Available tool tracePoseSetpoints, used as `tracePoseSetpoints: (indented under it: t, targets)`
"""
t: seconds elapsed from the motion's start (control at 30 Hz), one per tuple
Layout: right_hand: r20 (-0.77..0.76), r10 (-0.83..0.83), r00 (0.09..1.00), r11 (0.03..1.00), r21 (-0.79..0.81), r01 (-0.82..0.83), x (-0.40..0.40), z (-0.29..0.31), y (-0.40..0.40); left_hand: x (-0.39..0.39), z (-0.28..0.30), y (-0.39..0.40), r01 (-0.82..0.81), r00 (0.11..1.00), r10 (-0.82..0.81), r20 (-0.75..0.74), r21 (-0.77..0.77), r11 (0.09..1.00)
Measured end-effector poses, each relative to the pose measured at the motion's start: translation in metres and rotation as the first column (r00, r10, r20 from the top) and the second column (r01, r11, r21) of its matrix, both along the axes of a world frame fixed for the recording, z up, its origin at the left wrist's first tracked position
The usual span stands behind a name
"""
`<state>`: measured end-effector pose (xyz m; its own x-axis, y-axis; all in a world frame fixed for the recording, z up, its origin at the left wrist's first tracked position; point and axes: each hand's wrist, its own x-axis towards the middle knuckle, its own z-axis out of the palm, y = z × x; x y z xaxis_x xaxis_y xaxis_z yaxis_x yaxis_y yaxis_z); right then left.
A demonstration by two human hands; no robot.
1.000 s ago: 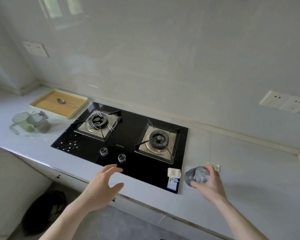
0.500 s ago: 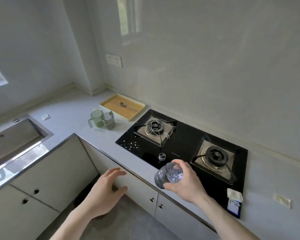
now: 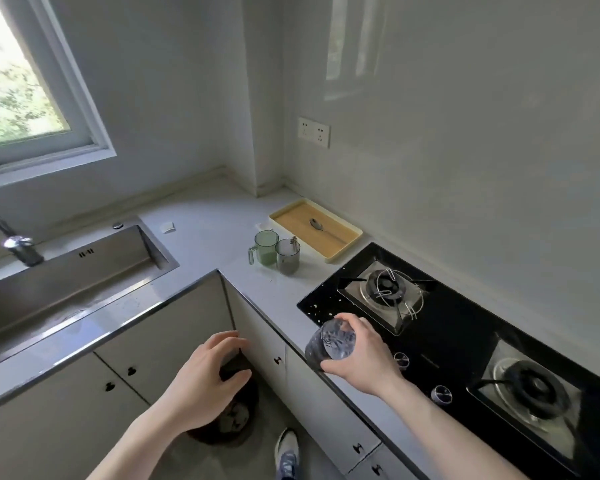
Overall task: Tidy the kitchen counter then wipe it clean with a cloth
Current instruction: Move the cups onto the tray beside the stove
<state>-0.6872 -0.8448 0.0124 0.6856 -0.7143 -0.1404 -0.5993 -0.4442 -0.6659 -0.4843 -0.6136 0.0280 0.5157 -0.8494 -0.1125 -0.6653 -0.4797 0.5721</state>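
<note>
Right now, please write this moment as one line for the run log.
right hand: holds crumpled plastic bottle | left hand: open, over bin | cups, tray: on counter

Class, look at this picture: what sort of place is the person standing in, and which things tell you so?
A home kitchen, most likely: a gas hob set in the counter, a steel sink under the window, and cupboards below.

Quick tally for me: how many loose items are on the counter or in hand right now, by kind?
Mugs: 2, green and grey
Trays: 1
Spoons: 1, in the tray
Clear cups: 1, held in the right hand
Small white scraps: 1, near the sink
Total: 6
</note>
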Motion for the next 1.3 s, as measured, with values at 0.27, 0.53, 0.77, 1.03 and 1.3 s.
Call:
tracePoseSetpoints:
  t: [0.27,0.53,0.77,1.03,1.3]
  targets:
    - [-0.063,-0.017,0.998,0.999,0.041,0.019,0.123,-0.032,-0.060,0.105,0.005,-0.053,-0.025,1.000,0.024,0.012,0.059,0.998]
    - [-0.184,-0.020,0.983,0.999,0.035,0.027,0.220,-0.063,-0.120,0.196,-0.007,-0.122,-0.027,1.000,0.026,0.009,0.100,0.995]
    - [-0.328,-0.012,0.945,1.000,0.012,0.017,0.268,-0.084,-0.136,0.247,-0.024,-0.157,0.013,0.998,-0.007,-0.055,0.117,0.993]
    - [-0.407,-0.156,0.900,0.986,-0.018,0.163,0.304,-0.101,-0.136,0.315,-0.040,-0.199,0.163,0.984,-0.145,-0.108,0.177,0.971]
    - [-0.352,-0.405,0.844,0.907,-0.041,0.419,0.335,-0.113,-0.116,0.390,-0.062,-0.225,0.349,0.936,-0.323,-0.139,0.243,0.905]
